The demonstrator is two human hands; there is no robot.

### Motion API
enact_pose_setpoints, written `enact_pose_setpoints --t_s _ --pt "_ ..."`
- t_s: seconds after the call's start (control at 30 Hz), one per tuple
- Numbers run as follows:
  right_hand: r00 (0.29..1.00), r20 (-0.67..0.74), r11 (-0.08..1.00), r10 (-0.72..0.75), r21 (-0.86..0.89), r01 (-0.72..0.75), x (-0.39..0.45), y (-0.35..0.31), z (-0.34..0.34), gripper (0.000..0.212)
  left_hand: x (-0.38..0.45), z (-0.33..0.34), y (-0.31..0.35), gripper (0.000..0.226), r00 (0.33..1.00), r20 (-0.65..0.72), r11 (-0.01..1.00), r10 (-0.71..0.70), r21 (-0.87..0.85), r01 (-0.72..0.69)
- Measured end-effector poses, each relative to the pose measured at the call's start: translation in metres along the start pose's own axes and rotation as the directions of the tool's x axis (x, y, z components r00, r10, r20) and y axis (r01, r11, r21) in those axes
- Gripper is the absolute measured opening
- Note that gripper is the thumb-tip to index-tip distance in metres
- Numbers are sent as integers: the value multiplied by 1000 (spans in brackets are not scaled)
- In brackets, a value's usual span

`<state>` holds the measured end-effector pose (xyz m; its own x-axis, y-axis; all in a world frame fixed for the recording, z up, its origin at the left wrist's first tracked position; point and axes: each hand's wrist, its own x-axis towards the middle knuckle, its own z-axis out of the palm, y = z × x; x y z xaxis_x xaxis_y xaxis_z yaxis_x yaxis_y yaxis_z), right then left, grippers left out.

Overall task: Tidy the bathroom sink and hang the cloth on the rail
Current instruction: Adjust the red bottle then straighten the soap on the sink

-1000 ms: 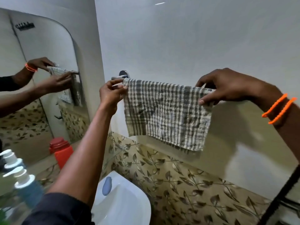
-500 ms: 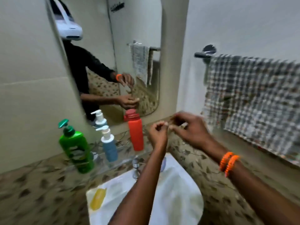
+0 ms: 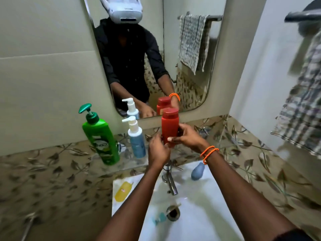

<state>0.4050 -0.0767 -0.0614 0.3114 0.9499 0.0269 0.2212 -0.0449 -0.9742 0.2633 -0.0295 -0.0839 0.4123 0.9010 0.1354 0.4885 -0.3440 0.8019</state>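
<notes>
The checked cloth (image 3: 302, 108) hangs over the chrome rail (image 3: 302, 15) on the right wall. A red bottle (image 3: 169, 126) stands upright on the glass shelf (image 3: 111, 162) above the white sink (image 3: 196, 221). My right hand (image 3: 187, 136) wraps around its right side and front. At the bottle's lower left my left hand (image 3: 159, 150) touches it with the fingertips. A yellow soap (image 3: 123, 191) and a blue-grey soap (image 3: 198, 173) lie on the sink's rim, and a small teal item (image 3: 159, 220) lies in the basin near the drain.
A green pump bottle (image 3: 100, 136) and a blue pump bottle (image 3: 136, 140) stand on the shelf left of the red one. The tap (image 3: 170, 180) juts out below my hands. A mirror (image 3: 156, 54) covers the wall behind the shelf.
My hands let go of the cloth on the rail, dropped to the shelf and closed around the red bottle. My view swung left and down from the rail to the sink.
</notes>
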Motion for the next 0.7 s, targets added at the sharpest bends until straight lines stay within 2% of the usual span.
enact_pose_setpoints --t_s 0.13,0.27,0.33,0.37,0.43,0.47,0.5,0.53,0.57,0.6,0.63,0.7 --pt "997 61 998 -50 -42 52 -3 2 -6 46 -6 8 -8 33 999 -52 1000 3 -8 -3" --pt "996 88 999 -32 -22 34 -10 -3 -6 48 -16 11 -10 40 996 -86 999 13 -50 -17" --pt "997 70 995 -39 -90 45 -15 -7 -4 55 -33 7 -13 43 983 -184 994 15 -102 -34" --pt "998 28 991 -49 -122 52 -18 -7 -4 60 -45 5 -19 38 970 -240 990 31 -128 -63" --pt "977 -171 985 -123 -138 100 -29 1 -3 59 -78 2 -44 21 957 -279 986 78 -119 -115" --pt "930 -333 986 -154 -114 123 -40 10 1 50 -95 0 -64 14 961 -270 990 68 -100 -98" --pt "850 -500 986 -166 -80 146 -53 21 10 36 -110 -5 -90 12 965 -262 996 20 -83 -43" --pt "763 -626 986 -161 -71 150 -67 35 24 24 -122 -11 -118 12 962 -269 997 -51 -61 36" --pt "706 -690 987 -157 -98 124 -82 48 42 23 -129 -18 -145 15 951 -281 991 -130 -14 131" --pt "729 -666 987 -157 -137 88 -93 65 67 25 -131 -26 -173 21 937 -283 970 -206 68 234" --pt "810 -564 982 -160 -176 71 -101 84 95 23 -129 -36 -197 30 927 -255 931 -276 170 324" --pt "961 -236 957 -143 -282 73 -106 120 155 16 -113 -52 -236 48 939 -134 875 -318 341 345"
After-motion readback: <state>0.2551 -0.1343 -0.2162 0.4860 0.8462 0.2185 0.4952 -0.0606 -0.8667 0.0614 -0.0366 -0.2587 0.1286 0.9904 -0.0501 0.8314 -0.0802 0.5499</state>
